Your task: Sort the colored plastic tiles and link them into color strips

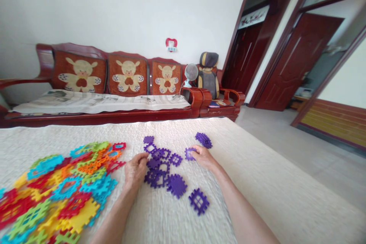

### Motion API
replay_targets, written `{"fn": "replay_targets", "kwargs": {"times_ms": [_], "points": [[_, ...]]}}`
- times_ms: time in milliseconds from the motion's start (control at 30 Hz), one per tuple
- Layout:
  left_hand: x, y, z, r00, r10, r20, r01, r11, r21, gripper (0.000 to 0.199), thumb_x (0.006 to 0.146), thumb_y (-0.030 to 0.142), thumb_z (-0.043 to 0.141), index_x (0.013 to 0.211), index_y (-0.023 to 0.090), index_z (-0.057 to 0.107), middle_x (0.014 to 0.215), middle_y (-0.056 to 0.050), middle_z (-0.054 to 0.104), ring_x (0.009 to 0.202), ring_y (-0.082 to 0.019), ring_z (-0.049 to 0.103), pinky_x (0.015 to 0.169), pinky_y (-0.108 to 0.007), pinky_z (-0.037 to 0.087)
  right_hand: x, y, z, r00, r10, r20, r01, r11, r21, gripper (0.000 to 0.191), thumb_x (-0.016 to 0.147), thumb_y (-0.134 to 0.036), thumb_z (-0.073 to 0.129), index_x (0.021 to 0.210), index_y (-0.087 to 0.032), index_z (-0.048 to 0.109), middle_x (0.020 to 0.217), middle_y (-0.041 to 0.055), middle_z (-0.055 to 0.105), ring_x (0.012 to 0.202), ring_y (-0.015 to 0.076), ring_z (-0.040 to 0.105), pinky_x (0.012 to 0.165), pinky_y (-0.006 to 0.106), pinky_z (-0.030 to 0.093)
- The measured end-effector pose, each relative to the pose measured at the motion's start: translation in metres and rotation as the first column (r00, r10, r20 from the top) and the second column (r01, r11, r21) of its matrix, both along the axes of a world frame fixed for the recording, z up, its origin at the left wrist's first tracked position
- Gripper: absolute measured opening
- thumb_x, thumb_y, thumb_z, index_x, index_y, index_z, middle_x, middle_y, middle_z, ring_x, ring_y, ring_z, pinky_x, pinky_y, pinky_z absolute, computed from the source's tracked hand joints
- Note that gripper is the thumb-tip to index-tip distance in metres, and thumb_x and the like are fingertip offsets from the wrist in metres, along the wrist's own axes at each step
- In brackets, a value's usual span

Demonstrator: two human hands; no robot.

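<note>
A purple interlocking tile (pixel 188 154) with a window grid is pinched between the thumb and fingers of my right hand (pixel 203 157). Just beyond that hand lies a small stack of purple tiles (pixel 203 140). My left hand (pixel 135 169) rests by the left edge of a loose pile of purple tiles (pixel 164 167), its fingers curled together; whether anything is in them is hidden. Nearer to me, a solid purple tile (pixel 177 185) and a windowed purple tile (pixel 199 201) lie flat on the light quilted cover (pixel 213 225).
To the left spreads a large heap of red, yellow, green, blue and orange tiles (pixel 68 187). Behind the covered table stand a wooden sofa (pixel 128 116) with bear cushions, a small fan (pixel 191 72) and a chair with a massage pad (pixel 208 80). Doorways open at the right.
</note>
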State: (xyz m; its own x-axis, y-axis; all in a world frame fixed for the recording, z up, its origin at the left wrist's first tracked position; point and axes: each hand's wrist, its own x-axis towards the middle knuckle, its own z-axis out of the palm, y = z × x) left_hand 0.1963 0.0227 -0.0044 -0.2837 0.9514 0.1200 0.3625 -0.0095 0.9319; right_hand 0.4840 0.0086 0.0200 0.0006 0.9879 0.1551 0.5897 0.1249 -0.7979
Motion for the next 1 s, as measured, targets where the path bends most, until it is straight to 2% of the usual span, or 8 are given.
{"fn": "replay_targets", "kwargs": {"times_ms": [267,400,467,567,667,767,867,1000], "points": [[-0.003,0.005,-0.010,0.999,-0.042,-0.009,0.042,0.999,-0.001,0.027,0.074,0.024,0.050,0.093,0.021,0.068,0.075,-0.001,0.072,0.080,-0.015,0.067,0.078,-0.024,0.050,-0.005,-0.011,0.018,0.919,-0.179,0.350,0.056,0.940,0.336,0.030,0.079,-0.019,0.045,0.102,-0.019,0.064,0.102,0.0070,0.062,0.099,0.0178,0.054,0.093,0.031,0.038],[-0.002,0.004,-0.008,0.998,-0.057,-0.012,0.058,0.998,0.013,0.028,0.075,0.025,0.049,0.094,0.021,0.068,0.075,-0.001,0.072,0.080,-0.015,0.067,0.078,-0.023,0.049,0.003,-0.018,0.025,0.883,0.041,0.468,-0.089,0.993,0.081,0.036,0.066,-0.026,0.063,0.101,-0.019,0.063,0.107,0.0069,0.059,0.103,0.0202,0.053,0.093,0.031,0.038],[-0.002,0.003,-0.007,0.998,-0.053,-0.014,0.053,0.999,0.008,0.028,0.074,0.025,0.049,0.093,0.021,0.068,0.075,-0.002,0.072,0.079,-0.015,0.067,0.078,-0.023,0.049,0.006,-0.019,0.028,0.897,0.068,0.438,-0.073,0.997,-0.004,0.048,0.062,-0.034,0.066,0.108,-0.019,0.060,0.111,0.0078,0.056,0.104,0.0207,0.052,0.092,0.031,0.039],[-0.001,0.002,-0.004,0.999,-0.044,-0.030,0.044,0.999,-0.005,0.027,0.074,0.024,0.049,0.092,0.021,0.068,0.075,-0.001,0.072,0.079,-0.015,0.067,0.079,-0.024,0.049,0.004,-0.020,0.028,0.898,-0.050,0.437,0.080,0.996,-0.049,0.059,0.062,-0.041,0.065,0.115,-0.016,0.056,0.112,0.0102,0.054,0.103,0.0221,0.052,0.091,0.032,0.039],[-0.001,0.000,-0.001,0.998,-0.043,-0.050,0.043,0.999,-0.004,0.027,0.073,0.024,0.049,0.092,0.022,0.069,0.074,0.000,0.072,0.079,-0.016,0.067,0.078,-0.024,0.049,0.001,-0.020,0.027,0.862,-0.098,0.497,0.142,0.989,-0.050,0.045,0.064,-0.037,0.063,0.104,-0.015,0.061,0.104,0.0103,0.057,0.098,0.0230,0.054,0.088,0.032,0.040],[-0.001,0.000,0.000,0.997,-0.049,-0.055,0.049,0.999,-0.007,0.027,0.073,0.024,0.049,0.092,0.023,0.069,0.074,0.000,0.072,0.079,-0.016,0.067,0.078,-0.024,0.049,0.003,-0.020,0.028,0.868,0.018,0.496,0.011,0.998,-0.057,0.036,0.065,-0.020,0.056,0.101,-0.017,0.061,0.105,0.0085,0.057,0.101,0.0205,0.053,0.090,0.030,0.038],[-0.002,0.000,-0.002,0.998,-0.053,-0.046,0.053,0.999,-0.005,0.027,0.073,0.024,0.049,0.092,0.023,0.068,0.074,0.000,0.072,0.080,-0.016,0.067,0.078,-0.023,0.049,0.005,-0.021,0.031,0.876,0.108,0.470,-0.079,0.994,-0.079,0.053,0.062,-0.015,0.055,0.115,-0.018,0.054,0.119,0.0087,0.051,0.111,0.0200,0.047,0.095,0.029,0.035],[-0.002,0.001,-0.003,0.997,-0.050,-0.063,0.050,0.999,0.003,0.027,0.073,0.025,0.048,0.091,0.023,0.069,0.076,0.000,0.072,0.082,-0.016,0.067,0.078,-0.023,0.049,-0.006,-0.023,0.028,0.834,-0.158,0.528,0.230,0.970,-0.072,0.057,0.066,-0.036,0.059,0.118,-0.014,0.050,0.115,0.0155,0.049,0.109,0.0276,0.048,0.092,0.037,0.037]]}}
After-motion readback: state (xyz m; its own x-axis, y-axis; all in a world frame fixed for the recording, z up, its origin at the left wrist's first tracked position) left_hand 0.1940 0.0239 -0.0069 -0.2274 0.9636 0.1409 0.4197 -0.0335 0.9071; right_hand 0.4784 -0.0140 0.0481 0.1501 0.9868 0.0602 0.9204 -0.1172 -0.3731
